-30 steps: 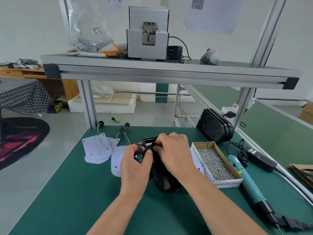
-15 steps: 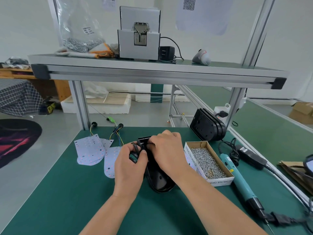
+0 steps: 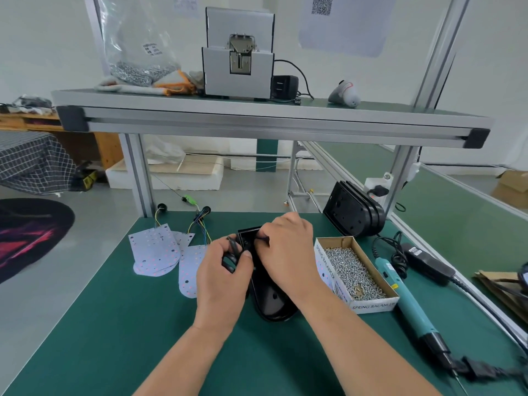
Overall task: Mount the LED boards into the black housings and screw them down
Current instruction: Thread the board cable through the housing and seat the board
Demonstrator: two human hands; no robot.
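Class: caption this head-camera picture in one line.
Left hand pinches a black cable, right hand grips a black housing on the bench; LED boards left, screw box right.

White walls (image 3: 43, 38) carry a QR-code sheet (image 3: 345, 24). A grey floor (image 3: 43, 310) holds a dark rug (image 3: 28, 238), a checked tablecloth (image 3: 31, 161) and a wooden bench (image 3: 105, 147). An aluminium-framed shelf (image 3: 257, 121) spans the green workbench (image 3: 114, 338).

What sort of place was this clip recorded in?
Likely a small electronics assembly workshop: a green-matted aluminium-frame workbench, a cardboard box of small silver screws, a teal electric screwdriver and white LED boards with coloured wires.
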